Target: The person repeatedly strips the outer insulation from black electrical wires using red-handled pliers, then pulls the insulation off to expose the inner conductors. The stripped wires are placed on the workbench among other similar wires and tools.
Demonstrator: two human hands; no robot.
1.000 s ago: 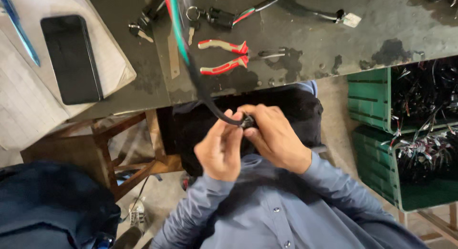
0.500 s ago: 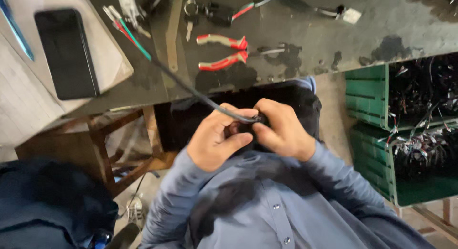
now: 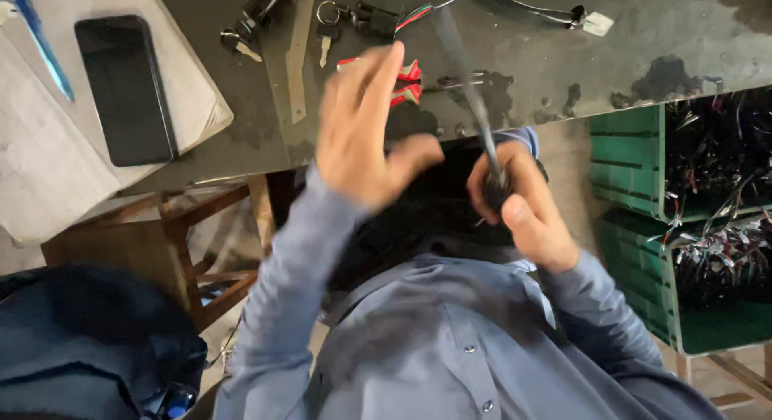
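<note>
Right hand (image 3: 527,207) closed round dark cable (image 3: 482,126), held above lap, below edge of dark workbench (image 3: 643,42). Left hand (image 3: 366,130) raised, fingers spread, empty, blurred, in front of red-handled pliers (image 3: 406,80). Black phone (image 3: 125,90) far left.

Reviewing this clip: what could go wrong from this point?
1. Only the right hand grips the black cable; the left hand is raised, open and blurred. The cable might slip or whip.
2. The cable runs up over the dark table, close to the red-handled pliers. A pull might drag them toward the edge.
3. The left hand is above the pliers and keys and might knock them.
</note>
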